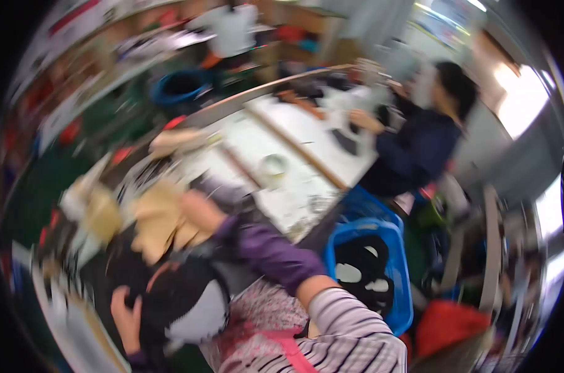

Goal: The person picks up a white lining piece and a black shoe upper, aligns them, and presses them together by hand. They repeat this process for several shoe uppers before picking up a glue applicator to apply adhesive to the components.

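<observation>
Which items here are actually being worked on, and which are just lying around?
In hand:
left hand gripping the black and white piece
right hand on the tan pieces

Lying about:
blue crate of black pieces
round tub on the white table
co-worker opposite

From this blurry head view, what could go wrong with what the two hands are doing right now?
The picture is smeared, so grip is hard to judge. The left hand grips a black and white piece near the bench edge; it might slip off. The right hand reaches to tan pieces amid clutter and could knock them. The blue crate sits close by the elbow, so a bump seems possible.
</observation>
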Motion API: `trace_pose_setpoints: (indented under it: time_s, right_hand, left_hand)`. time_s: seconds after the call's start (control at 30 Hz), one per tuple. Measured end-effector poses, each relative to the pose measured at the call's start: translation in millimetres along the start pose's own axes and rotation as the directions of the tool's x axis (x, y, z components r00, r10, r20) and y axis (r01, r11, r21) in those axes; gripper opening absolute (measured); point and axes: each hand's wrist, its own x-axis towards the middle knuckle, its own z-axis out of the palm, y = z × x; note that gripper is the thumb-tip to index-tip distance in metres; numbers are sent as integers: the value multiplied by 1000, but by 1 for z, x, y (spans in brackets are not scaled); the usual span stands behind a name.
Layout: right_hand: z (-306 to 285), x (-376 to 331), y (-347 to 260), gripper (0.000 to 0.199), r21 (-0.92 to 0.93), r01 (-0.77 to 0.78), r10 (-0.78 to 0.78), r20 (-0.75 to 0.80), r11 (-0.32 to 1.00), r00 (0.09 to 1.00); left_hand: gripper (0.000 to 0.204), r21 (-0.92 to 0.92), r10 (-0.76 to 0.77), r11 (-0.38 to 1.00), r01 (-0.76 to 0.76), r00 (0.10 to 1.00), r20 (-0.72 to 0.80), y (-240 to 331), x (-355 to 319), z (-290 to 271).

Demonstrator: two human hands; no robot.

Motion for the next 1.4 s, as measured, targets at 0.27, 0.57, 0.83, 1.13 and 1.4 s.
trace_pose_setpoints:
  time_s: [0.27,0.57,0.83,1.13,1.4]
  right_hand:
    - [78,41,5,13,-312,170,-162,52,935,985]
    - [27,32,-18,20,-146,-78,43,-230,986,972]
    - [-22,-43,-30,19,-390,7,-130,-291,921,948]
    - [-64,-106,-36,13,225,-61,171,-510,973,843]
    - [-105,-141,-83,14,986,-65,525,-25,152,851]
  left_hand:
    - [41,66,791,609,-790,611,22,-38,38,40]
    - [40,246,163,930,-275,905,393,-16,19,13]
    - [28,54,417,908,-416,878,-235,-76,24,28]
    - [32,-207,576,791,-575,815,-64,143,-38,26]
    - [45,276,704,-144,-950,-294,-647,104,20,93]
